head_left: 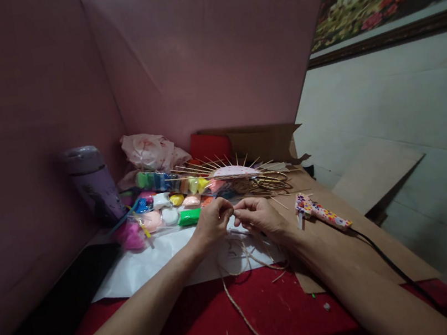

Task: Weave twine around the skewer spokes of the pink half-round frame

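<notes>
My left hand (213, 220) and my right hand (258, 215) meet fingertip to fingertip above a white sheet (154, 264). Both pinch a thin tan twine (245, 312) that loops under the hands and trails toward me across the red cloth (239, 327). Just beyond the hands lies a pink disc with wooden sticks radiating from its rim (235, 172), resting on a woven coil of the same tan fibre (265, 183). To the right of my right hand a glue gun with a colourful dotted body (323, 213) lies on brown cardboard (388, 255).
Packets of coloured modelling clay (169, 200) are piled at the left. A purple bottle (93, 181) stands by the pink partition (208, 63). A dark phone or tablet (76, 279) lies at the left. An open cardboard box (265, 141) sits behind. The glue gun's black cord (394, 271) runs right.
</notes>
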Motion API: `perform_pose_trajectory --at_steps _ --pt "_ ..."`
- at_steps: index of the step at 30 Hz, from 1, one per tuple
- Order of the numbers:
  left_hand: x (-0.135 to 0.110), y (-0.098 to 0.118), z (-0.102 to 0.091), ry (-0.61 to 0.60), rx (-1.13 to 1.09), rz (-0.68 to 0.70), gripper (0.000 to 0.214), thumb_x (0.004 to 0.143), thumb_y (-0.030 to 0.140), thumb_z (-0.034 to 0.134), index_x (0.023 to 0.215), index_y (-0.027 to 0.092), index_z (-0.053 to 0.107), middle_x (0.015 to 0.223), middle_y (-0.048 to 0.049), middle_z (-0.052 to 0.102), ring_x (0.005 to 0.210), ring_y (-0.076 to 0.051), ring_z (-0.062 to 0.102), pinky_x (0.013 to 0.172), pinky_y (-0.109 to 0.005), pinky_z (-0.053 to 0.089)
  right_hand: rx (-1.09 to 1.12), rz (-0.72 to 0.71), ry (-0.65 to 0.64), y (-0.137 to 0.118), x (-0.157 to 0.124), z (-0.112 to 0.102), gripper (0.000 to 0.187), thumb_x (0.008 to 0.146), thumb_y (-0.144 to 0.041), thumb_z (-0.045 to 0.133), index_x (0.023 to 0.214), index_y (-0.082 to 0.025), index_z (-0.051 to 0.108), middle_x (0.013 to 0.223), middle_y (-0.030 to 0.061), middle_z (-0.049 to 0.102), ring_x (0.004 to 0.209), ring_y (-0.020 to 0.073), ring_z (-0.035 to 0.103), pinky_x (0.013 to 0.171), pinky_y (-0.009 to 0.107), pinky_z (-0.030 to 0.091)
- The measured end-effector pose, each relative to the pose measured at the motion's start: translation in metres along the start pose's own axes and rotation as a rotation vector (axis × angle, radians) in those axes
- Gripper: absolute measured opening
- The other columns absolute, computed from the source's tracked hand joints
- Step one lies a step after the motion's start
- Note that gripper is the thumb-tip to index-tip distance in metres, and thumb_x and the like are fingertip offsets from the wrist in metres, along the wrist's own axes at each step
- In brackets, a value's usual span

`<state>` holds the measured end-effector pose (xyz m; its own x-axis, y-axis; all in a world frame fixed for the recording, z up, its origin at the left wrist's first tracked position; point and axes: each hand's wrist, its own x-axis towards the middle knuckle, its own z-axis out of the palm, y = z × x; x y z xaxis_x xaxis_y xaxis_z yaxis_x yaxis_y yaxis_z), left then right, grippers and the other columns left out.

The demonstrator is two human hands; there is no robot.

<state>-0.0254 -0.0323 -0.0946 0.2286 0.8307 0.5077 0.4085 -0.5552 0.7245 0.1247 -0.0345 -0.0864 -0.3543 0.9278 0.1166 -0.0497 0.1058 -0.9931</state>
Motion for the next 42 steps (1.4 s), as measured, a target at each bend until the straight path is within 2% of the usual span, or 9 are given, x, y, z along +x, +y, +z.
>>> perform_pose_trajectory --at_steps 6,12,19,22,25,30,36,42 --pt "0.0 -0.003 0.004 0.041 -0.225 -0.089 0.006 0.073 0.017 0.051 0.079 0.016 0.051 0.06 0.0037 0.051 0.045 -0.007 0.047 0.042 -0.019 0.037 -0.068 -0.026 0.056 0.003 0.003 0.002 0.014 0.065 -0.026 0.061 0.067 -0.014 0.054 0.052 -0.002 0.06 0.037 0.0046 0.04 0.035 0.017 0.025" --pt "-0.002 -0.004 0.008 0.161 -0.28 -0.099 0.014 0.07 0.011 0.048 0.083 0.016 0.05 0.062 0.0044 0.05 0.047 -0.007 0.048 0.044 -0.019 0.039 -0.154 -0.078 0.076 0.008 0.004 0.002 0.004 0.062 -0.018 0.055 0.061 -0.016 0.052 0.047 -0.004 0.057 0.036 0.0051 0.038 0.036 0.018 0.028" --pt "-0.001 -0.003 0.014 0.297 -0.384 -0.182 0.017 0.065 0.01 0.05 0.08 0.016 0.048 0.063 0.0054 0.05 0.044 -0.006 0.046 0.04 -0.018 0.039 -0.219 -0.094 0.034 0.002 0.002 0.001 0.002 0.059 -0.015 0.053 0.057 -0.016 0.054 0.045 -0.0042 0.054 0.038 0.0055 0.039 0.038 0.018 0.029" --pt "0.001 -0.001 0.011 0.264 -0.481 -0.201 0.016 0.066 0.013 0.052 0.081 0.016 0.048 0.061 0.006 0.049 0.042 -0.007 0.045 0.037 -0.019 0.039 -0.214 -0.088 0.053 0.003 0.003 0.001 0.001 0.059 -0.016 0.053 0.058 -0.016 0.053 0.045 -0.0043 0.055 0.037 0.0054 0.038 0.038 0.018 0.029" --pt "0.003 0.001 0.005 0.161 -0.579 -0.254 0.018 0.069 0.024 0.056 0.082 0.016 0.049 0.057 0.0059 0.049 0.044 -0.008 0.048 0.039 -0.021 0.041 -0.222 -0.091 0.1 0.006 0.005 0.0 0.003 0.061 -0.017 0.054 0.059 -0.016 0.053 0.046 -0.0039 0.056 0.038 0.0058 0.039 0.039 0.018 0.029" --pt "0.002 0.001 0.001 -0.016 -0.466 -0.328 0.021 0.07 0.033 0.058 0.064 0.014 0.051 0.048 0.0036 0.051 0.038 -0.006 0.045 0.037 -0.018 0.033 -0.23 -0.129 0.112 0.011 0.006 -0.001 0.006 0.064 -0.02 0.056 0.061 -0.015 0.054 0.05 -0.0024 0.057 0.041 0.0056 0.041 0.04 0.018 0.03" --pt "0.001 0.002 0.004 0.001 -0.439 -0.302 0.018 0.071 0.03 0.055 0.063 0.015 0.05 0.049 0.0039 0.051 0.037 -0.007 0.044 0.037 -0.019 0.031 -0.178 -0.097 0.06 0.006 0.004 0.0 0.02 0.073 -0.034 0.053 0.075 -0.015 0.058 0.054 -0.0011 0.059 0.036 0.0055 0.039 0.035 0.018 0.026" --pt "-0.003 0.003 0.009 0.027 -0.378 -0.275 0.015 0.071 0.026 0.053 0.061 0.017 0.048 0.046 0.0053 0.048 0.037 -0.007 0.042 0.038 -0.019 0.03 -0.201 -0.129 0.086 0.009 0.005 0.0 0.016 0.068 -0.03 0.059 0.063 -0.016 0.053 0.051 -0.0014 0.058 0.041 0.0069 0.043 0.04 0.019 0.03"
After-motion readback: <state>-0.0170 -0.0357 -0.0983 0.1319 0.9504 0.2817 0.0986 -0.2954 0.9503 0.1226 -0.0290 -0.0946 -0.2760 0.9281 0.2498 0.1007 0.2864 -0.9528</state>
